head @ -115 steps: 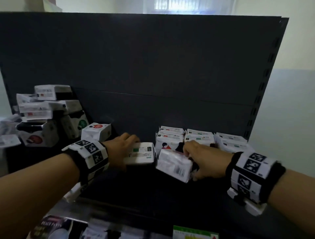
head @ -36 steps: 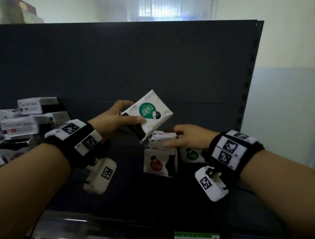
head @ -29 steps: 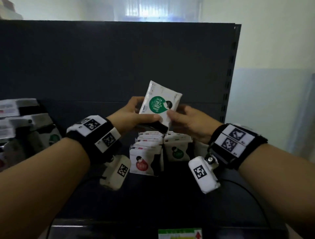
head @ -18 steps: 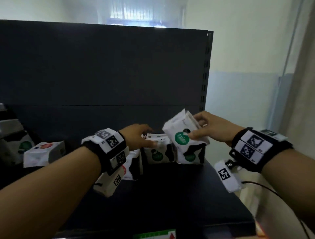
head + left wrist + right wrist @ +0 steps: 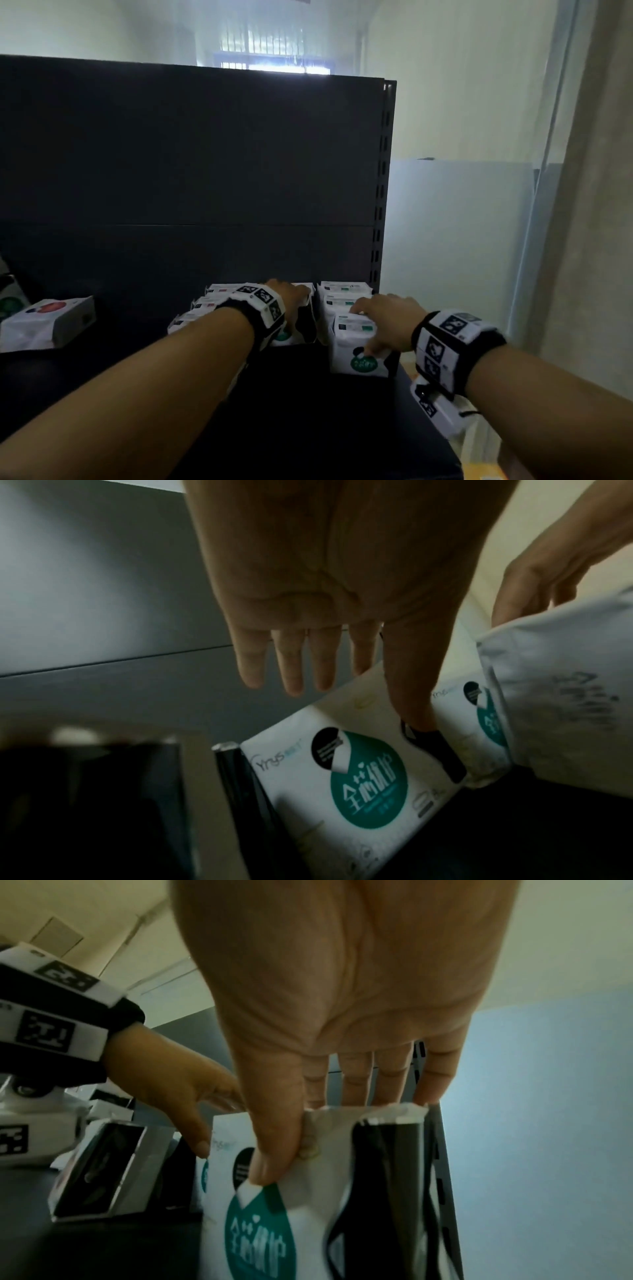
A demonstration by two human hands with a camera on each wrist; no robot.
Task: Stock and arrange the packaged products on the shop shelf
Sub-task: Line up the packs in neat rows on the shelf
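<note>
White packs stand in rows at the right end of the dark shelf point(image 5: 308, 428). My right hand point(image 5: 376, 325) grips the front green-logo pack point(image 5: 359, 356) of the rightmost row, which stands upright on the shelf. In the right wrist view the thumb point(image 5: 270, 1164) presses its face and the fingers reach over its top edge point(image 5: 377, 1110). My left hand point(image 5: 294, 298) rests on the neighbouring row with fingers straight. Its thumb point(image 5: 418, 718) touches another green-logo pack point(image 5: 342, 777).
A loose red-logo pack point(image 5: 48, 322) lies flat at the far left. More red-marked packs point(image 5: 205, 305) stand left of my left wrist. The back panel point(image 5: 205, 171) ends at a slotted upright point(image 5: 380, 205). The shelf's right edge lies just beyond the rightmost row.
My right hand has brought the green-logo pack down from mid-air onto the shelf at the front of the rightmost row. My left hand has moved forward onto the neighbouring row.
</note>
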